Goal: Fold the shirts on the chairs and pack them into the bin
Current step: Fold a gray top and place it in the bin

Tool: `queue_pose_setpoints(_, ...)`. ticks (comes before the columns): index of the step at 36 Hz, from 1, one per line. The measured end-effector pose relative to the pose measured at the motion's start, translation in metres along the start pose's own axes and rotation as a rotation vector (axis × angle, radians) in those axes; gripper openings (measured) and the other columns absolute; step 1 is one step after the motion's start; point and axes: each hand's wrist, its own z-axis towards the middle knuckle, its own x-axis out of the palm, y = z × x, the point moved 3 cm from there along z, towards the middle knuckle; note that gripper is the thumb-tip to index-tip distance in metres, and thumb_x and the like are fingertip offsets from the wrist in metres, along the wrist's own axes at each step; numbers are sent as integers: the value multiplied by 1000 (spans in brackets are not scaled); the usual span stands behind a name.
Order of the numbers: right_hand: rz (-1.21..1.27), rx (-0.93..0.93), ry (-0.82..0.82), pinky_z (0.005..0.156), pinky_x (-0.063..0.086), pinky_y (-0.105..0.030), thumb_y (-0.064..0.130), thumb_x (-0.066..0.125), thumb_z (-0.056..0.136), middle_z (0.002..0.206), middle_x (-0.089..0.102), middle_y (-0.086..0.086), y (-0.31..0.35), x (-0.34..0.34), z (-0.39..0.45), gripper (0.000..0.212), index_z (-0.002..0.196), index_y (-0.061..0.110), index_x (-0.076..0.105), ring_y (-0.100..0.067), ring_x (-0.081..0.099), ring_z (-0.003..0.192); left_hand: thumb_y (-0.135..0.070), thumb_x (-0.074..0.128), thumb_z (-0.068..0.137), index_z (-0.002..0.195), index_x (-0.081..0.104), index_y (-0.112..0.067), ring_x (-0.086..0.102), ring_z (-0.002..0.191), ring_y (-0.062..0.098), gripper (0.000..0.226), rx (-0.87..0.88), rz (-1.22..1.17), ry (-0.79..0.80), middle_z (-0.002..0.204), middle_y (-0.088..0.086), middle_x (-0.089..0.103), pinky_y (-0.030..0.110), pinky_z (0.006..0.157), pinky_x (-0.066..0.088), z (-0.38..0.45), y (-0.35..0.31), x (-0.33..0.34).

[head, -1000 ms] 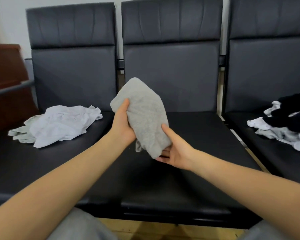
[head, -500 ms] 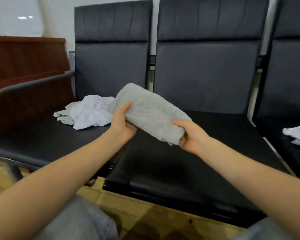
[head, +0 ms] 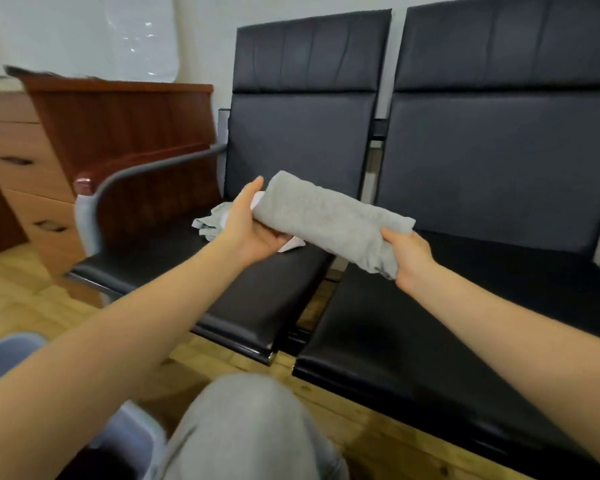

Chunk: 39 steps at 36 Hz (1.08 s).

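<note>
A folded grey shirt (head: 329,221) hangs in the air over the gap between two black chairs. My left hand (head: 252,225) holds its left end, palm up with the thumb raised beside it. My right hand (head: 409,254) grips its right end, fingers curled under the cloth. Behind my left hand a crumpled white shirt (head: 210,221) lies on the left chair's seat (head: 174,271), mostly hidden. A pale blue-grey bin (head: 125,431) shows at the bottom left, partly hidden by my left arm and knee.
A wooden cabinet with drawers (head: 25,174) and a dark red desk panel (head: 125,133) stand left of the chairs. The chair's metal armrest (head: 125,178) curves beside the left seat. The right chair seat (head: 465,323) is bare. Wooden floor lies below.
The view has swung left and down, bringing the bin into sight. Both hands carried the folded grey shirt leftward, now lying nearly level. The clothes pile on the far right chair has left the view.
</note>
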Motion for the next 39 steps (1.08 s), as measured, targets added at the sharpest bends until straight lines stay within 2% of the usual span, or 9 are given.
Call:
queue_pose_setpoints(4,-86,-57,65,55,52,-25,17,57,94,100,67,-7,3,45,-10,21,113,10,61,-19,63,78,-69,51,84,117,64,-12,65,109,28,67,-40,142,-118,115,12,70,40,96,51,-22,-39,-49)
queue_pose_setpoints(8,-211,-215,179,79,55,-34,31,54,97,96,65,1,2,97,-29,6,92,29,57,-17,64,87,-66,51,86,106,65,-16,70,94,26,56,-115,430,-194,105,8,73,38,84,53,-54,-61,-88)
queue_pose_setpoints(10,-286,-301,254,90,53,-39,34,51,98,104,65,0,-4,124,-37,7,97,30,57,-20,63,96,-55,61,86,108,63,-17,68,89,25,44,-125,594,-315,101,8,71,36,74,53,-69,-67,-111)
queue_pose_setpoints(13,-377,-337,364,86,49,-33,31,50,98,101,63,3,-27,168,-59,16,107,21,59,-19,60,98,-49,69,83,125,58,-15,65,101,29,55,-111,705,-506,114,10,66,38,80,54,-89,-72,-169)
queue_pose_setpoints(21,-533,-137,606,90,53,-44,34,56,86,103,68,-12,-139,264,-135,34,108,9,62,-33,64,97,-42,46,99,132,54,-9,57,114,29,48,-2,771,-856,130,9,58,37,90,47,-163,-47,-318)
queue_pose_setpoints(25,-616,-93,797,93,48,-33,32,66,85,119,61,0,-193,299,-175,47,129,17,54,-25,60,112,-34,37,104,138,48,-4,50,123,33,47,-50,826,-1014,137,13,52,32,87,39,-206,-24,-384)
queue_pose_setpoints(30,-777,-67,967,91,44,-29,27,58,92,131,57,-6,-254,329,-210,47,137,17,48,-27,55,120,-31,39,104,144,38,0,41,132,35,50,-147,678,-1192,149,17,39,38,106,35,-243,8,-451)
queue_pose_setpoints(35,-1066,-106,1030,95,45,-36,31,49,98,135,54,-12,-300,352,-226,47,140,12,45,-31,53,121,-29,45,102,137,46,0,47,126,36,45,-231,417,-1242,138,12,49,38,99,40,-261,39,-492)
queue_pose_setpoints(39,-1051,-59,1043,100,43,-37,30,50,98,137,53,-14,-327,376,-223,46,138,9,47,-32,51,125,-30,49,99,135,48,2,51,120,39,49,-277,340,-1293,135,20,53,40,94,44,-271,53,-518)
